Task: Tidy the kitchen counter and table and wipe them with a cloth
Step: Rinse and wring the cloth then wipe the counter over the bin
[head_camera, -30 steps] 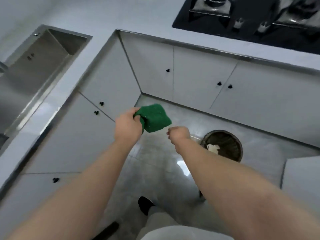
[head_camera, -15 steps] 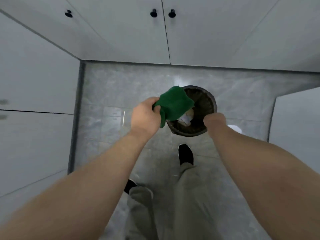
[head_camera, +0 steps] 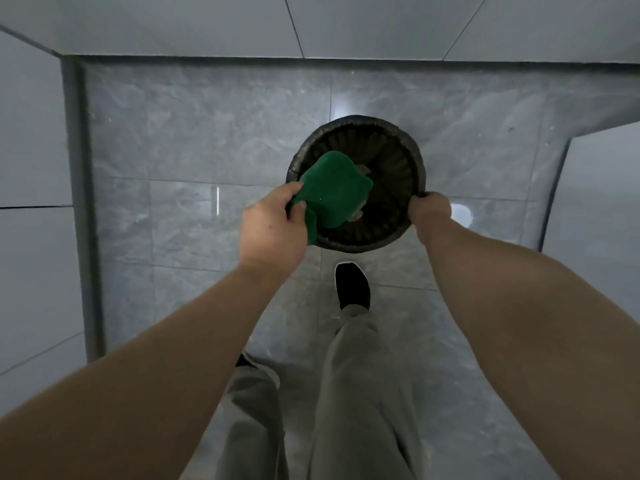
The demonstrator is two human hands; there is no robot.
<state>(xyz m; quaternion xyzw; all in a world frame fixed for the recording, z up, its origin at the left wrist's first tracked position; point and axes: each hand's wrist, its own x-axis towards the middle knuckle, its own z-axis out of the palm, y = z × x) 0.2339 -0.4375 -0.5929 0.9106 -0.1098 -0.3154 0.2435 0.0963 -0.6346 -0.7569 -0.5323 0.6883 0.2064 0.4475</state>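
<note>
The left hand (head_camera: 273, 230) clutches the cloth (head_camera: 332, 188) over the bin (head_camera: 398, 157); the right hand (head_camera: 431, 211) grips its rim; best shake the cloth out above the bin's middle.

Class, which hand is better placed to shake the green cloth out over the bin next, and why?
Left: the left hand grips the green cloth above the bin; the right hand holds its rim.

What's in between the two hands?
In the head view, the green cloth, which the left hand holds, and the open mouth of the dark bin lie between them. The right hand is at the bin's rim.
</note>
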